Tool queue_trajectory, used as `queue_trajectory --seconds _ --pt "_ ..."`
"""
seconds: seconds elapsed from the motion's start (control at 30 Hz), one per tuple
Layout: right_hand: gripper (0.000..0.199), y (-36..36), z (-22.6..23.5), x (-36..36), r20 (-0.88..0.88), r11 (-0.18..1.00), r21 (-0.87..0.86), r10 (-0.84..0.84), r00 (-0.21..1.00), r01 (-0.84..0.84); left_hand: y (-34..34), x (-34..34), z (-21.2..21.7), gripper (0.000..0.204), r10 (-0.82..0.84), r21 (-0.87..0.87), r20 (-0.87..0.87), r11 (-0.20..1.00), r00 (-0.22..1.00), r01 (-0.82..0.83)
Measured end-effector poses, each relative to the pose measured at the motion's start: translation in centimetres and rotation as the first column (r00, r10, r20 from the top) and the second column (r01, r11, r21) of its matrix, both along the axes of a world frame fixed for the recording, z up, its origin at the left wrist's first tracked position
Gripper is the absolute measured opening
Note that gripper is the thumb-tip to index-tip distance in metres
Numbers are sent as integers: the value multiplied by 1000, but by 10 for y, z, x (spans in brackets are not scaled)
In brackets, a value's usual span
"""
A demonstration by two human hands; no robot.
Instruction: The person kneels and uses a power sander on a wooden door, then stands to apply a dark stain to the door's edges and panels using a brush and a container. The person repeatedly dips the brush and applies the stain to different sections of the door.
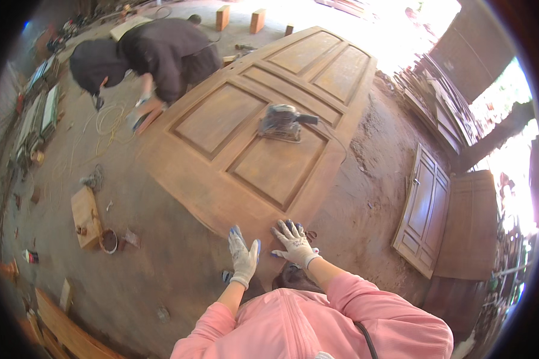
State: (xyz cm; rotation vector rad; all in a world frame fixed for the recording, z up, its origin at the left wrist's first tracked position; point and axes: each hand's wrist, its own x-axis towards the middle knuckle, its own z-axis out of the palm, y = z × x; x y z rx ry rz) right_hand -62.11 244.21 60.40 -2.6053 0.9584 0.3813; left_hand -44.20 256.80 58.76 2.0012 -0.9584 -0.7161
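Note:
A large brown panelled wooden door (221,173) lies flat before me, its near end toward my body. My left hand (244,256), in a white glove with blue fingertips, is at the door's near edge with its fingers stretched out. Beside it my right hand (294,244), gloved the same way, has its fingers spread over the near right corner. Neither hand holds anything; whether the palms press on the wood I cannot tell. Farther up on the door rests a power sander (281,124), with its cord trailing off to the right.
A co-worker in dark clothes (161,57) bends over the door's left side, a gloved hand at its edge. At left are a wooden block (86,216), a small round tub (109,241) and loose cord (108,122). Another panelled door (422,209) leans at right near stacked boards (437,102).

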Motion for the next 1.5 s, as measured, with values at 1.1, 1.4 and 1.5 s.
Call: queue_trajectory --seconds 1.1,1.4,1.5 --pt "48 -119 -151 -276 23 582 681 -624 781 444 -97 -89 2 141 -381 824 212 565 900 45" --pt "54 -100 -143 -393 -175 405 523 -811 559 750 -56 -92 -46 126 145 581 538 650 831 -489" --pt "53 -80 -146 -434 -263 309 496 -837 479 812 -14 -94 -72 110 708 458 447 345 548 -819"
